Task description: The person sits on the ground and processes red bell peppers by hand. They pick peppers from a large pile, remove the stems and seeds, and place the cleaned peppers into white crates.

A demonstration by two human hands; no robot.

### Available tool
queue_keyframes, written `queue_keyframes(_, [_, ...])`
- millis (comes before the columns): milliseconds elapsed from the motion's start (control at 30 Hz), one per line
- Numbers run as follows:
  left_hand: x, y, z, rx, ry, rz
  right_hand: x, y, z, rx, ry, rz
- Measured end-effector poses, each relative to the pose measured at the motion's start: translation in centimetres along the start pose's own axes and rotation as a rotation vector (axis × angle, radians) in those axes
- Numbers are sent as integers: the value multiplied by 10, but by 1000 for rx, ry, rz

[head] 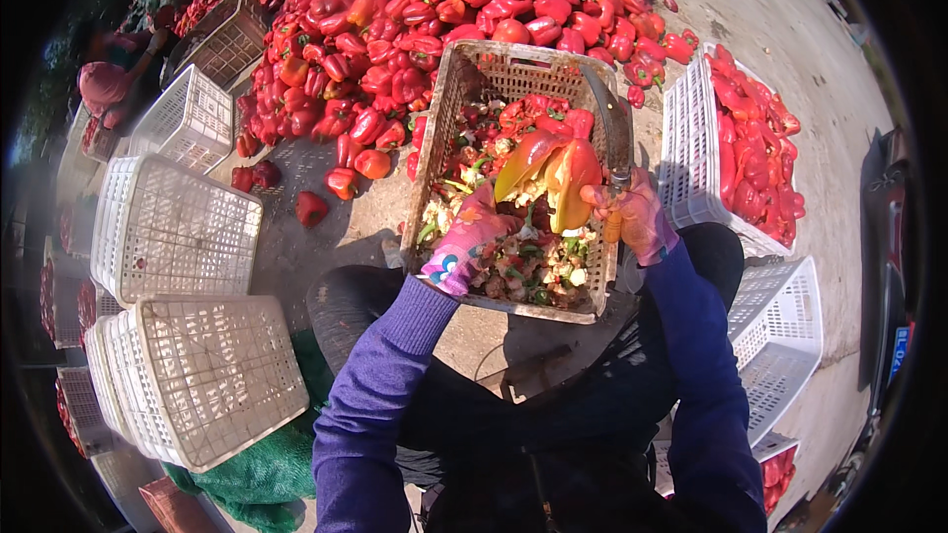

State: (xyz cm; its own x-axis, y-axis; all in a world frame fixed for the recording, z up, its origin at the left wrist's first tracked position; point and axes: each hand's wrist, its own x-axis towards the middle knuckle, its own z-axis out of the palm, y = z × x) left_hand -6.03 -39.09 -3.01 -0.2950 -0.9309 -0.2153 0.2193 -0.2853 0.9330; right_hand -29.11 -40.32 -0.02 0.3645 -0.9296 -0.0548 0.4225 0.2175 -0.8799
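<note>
My left hand (474,237), in a pink patterned glove, holds the left side of a split red-and-yellow bell pepper (572,185) whose pale inside shows. On the right, my gloved right hand (629,215) grips the wooden handle of a curved blade (616,126), which points up and away from me; its fingertips are near the pepper's right side. Both hands are over a dirty plastic crate (435,133) set between my knees. In that crate lie pepper cores (518,274) with seeds and green stems, and red pepper pieces (537,115).
Whole red peppers (415,22) form a large heap ahead. A white crate (689,155) of red pepper pieces stands at right, a white crate (785,370) below it. Stacked white crates (185,229) and green netting (259,466) lie left. Another person (107,85) is at far upper left.
</note>
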Motion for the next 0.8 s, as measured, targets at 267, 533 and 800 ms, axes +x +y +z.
queue_keyframes(267, [-2, 44, 20, 46, -62, 216, -1, -20, 16, -183, -90, 121])
queue_keyframes(533, [-2, 33, 9, -395, 31, 67, -6, 2, 2, 188, -108, 13])
queue_keyframes(800, [-4, 15, -19, -434, 193, 63, -2, 9, 40, -346, 373, -149])
